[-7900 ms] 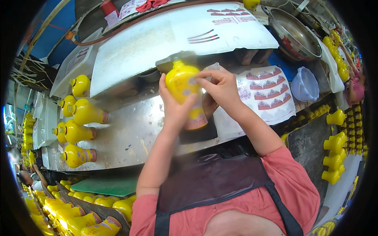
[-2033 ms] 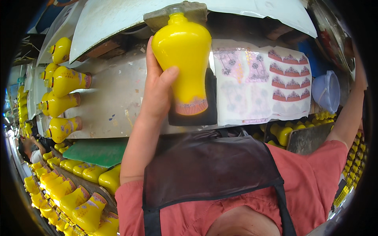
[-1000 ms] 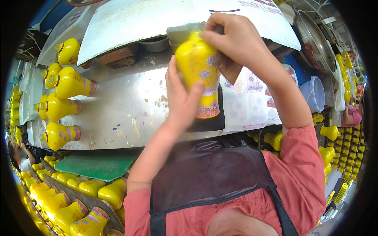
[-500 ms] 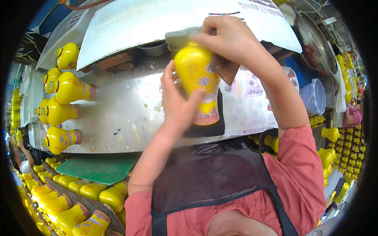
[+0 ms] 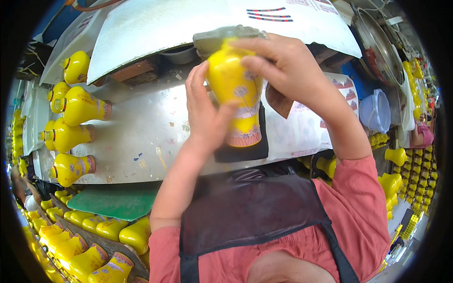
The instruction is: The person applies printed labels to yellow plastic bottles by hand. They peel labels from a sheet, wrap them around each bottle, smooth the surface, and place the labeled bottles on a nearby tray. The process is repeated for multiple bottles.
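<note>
Six yellow vases (image 5: 85,106) are grouped at the left of a metal desk (image 5: 134,129), its scuffed surface flecked with blue, yellow and brown. At the desk's middle, a patterned yellow vase (image 5: 236,89) is held over a black pad (image 5: 240,154), its neck pointed toward a grey block (image 5: 205,45) on the far side. Its left flank is gripped by the left hand (image 5: 205,111). Its right shoulder is partly covered by the right hand (image 5: 288,63), its bent fingers blurred; a flat brown piece (image 5: 278,101) is seen beneath the palm, though whether it is gripped cannot be told.

To the right, printed sheets (image 5: 302,134) are spread beside the pad. The far side is occupied by a white board (image 5: 151,37), on which three thin strips (image 5: 269,16) are laid. Farther right, a metal basin (image 5: 377,47) and a pale lavender bucket (image 5: 375,111) are placed. At near left, a green board (image 5: 115,203) is set below the desk's edge, beside racked vases (image 5: 111,271). More vase rows (image 5: 417,179) are massed along the room's right side, where a person in pink (image 5: 423,137) is glimpsed.
</note>
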